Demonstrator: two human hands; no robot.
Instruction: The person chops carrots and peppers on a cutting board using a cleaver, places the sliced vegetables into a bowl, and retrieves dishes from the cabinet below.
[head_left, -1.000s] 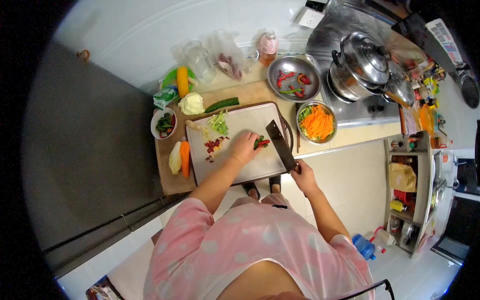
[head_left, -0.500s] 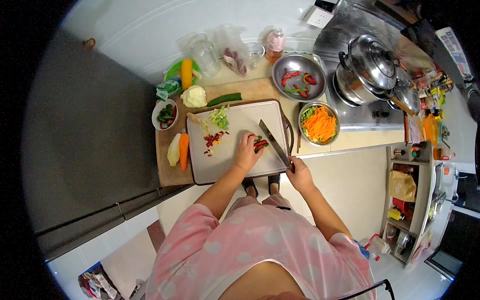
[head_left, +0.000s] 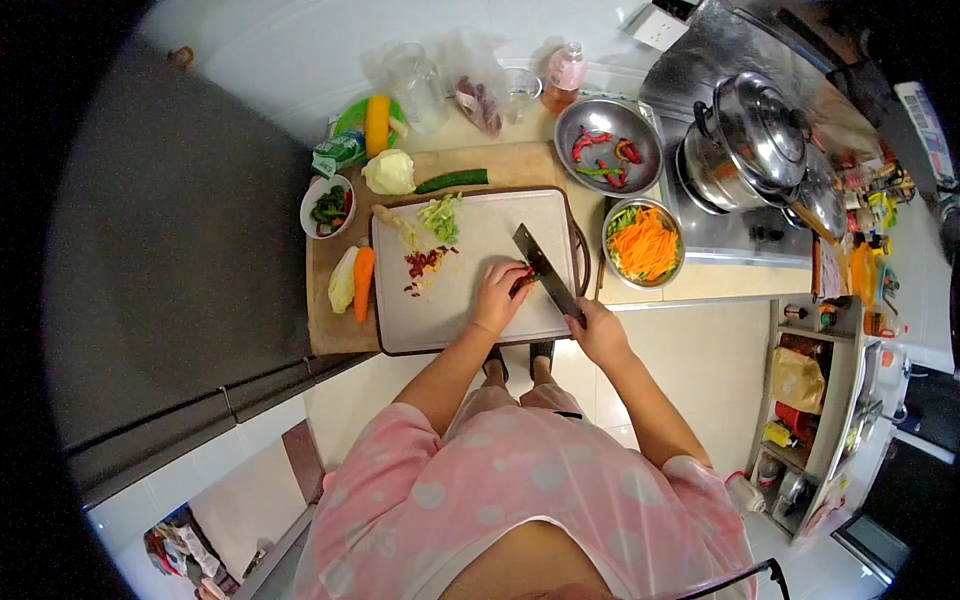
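My left hand (head_left: 499,297) rests on the pale cutting board (head_left: 490,220), its fingers closed over some red peppers (head_left: 523,284) that are partly hidden. My right hand (head_left: 598,334) grips the handle of a kitchen knife (head_left: 546,270). The wide blade slants across the board, right beside the peppers and my left fingertips; whether it touches them I cannot tell. Left of my hands lie chopped red bits (head_left: 424,268) with small pale pieces, and above those a heap of sliced green stalks (head_left: 440,217).
Behind the board are a cucumber piece (head_left: 452,180) and a cabbage chunk (head_left: 389,172). A carrot (head_left: 363,285) and a bowl of greens (head_left: 328,207) stand left. Rightward are a bowl of orange shreds (head_left: 642,246), a metal bowl with peppers (head_left: 606,147) and a stove pot (head_left: 725,165).
The knife blade has come closer to my left hand and now lies against the spot of the peppers. My left fingers cover more of the peppers. The view has shifted slightly.
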